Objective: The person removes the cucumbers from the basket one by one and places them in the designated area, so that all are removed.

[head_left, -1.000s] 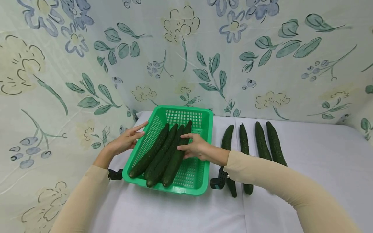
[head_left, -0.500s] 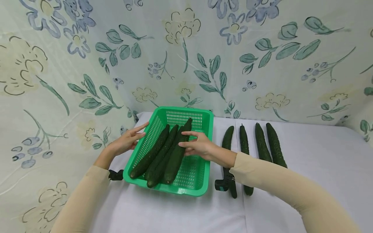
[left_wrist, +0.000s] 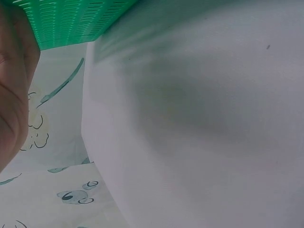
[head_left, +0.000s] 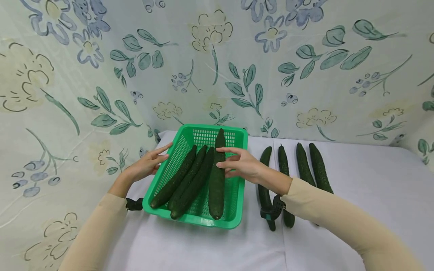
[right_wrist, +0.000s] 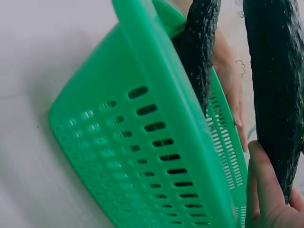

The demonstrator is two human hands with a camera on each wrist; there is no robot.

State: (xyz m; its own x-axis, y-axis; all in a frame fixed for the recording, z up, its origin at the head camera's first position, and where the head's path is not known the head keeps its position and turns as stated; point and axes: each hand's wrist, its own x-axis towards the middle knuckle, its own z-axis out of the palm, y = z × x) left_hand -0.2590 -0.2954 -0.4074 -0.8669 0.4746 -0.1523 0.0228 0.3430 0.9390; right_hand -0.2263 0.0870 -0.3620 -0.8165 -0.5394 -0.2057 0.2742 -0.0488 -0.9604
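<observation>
My right hand (head_left: 245,165) grips a dark green cucumber (head_left: 217,194) by its middle, thumb on one side and fingers on the other. This cucumber is held over the right half of a green plastic basket (head_left: 242,195). Three more cucumbers (head_left: 194,184) lie side by side, slanting, in its left half. In the right wrist view the held cucumber (right_wrist: 275,90) stands above the basket rim (right_wrist: 171,66). My left hand (head_left: 144,165) touches the basket's left side with extended fingers; the left wrist view shows part of that hand (left_wrist: 14,85) beside the slotted wall (left_wrist: 71,23).
Several cucumbers lie lengthwise on the white cloth (head_left: 369,188) right of the basket, including a thin one (head_left: 284,160) and a thicker one (head_left: 320,165). My right forearm crosses over them. A floral curtain (head_left: 217,75) hangs behind and at the left.
My right hand has lifted the rightmost cucumber off the others and carried it rightward, turning it more upright in view. The left hand and the basket stay put.
</observation>
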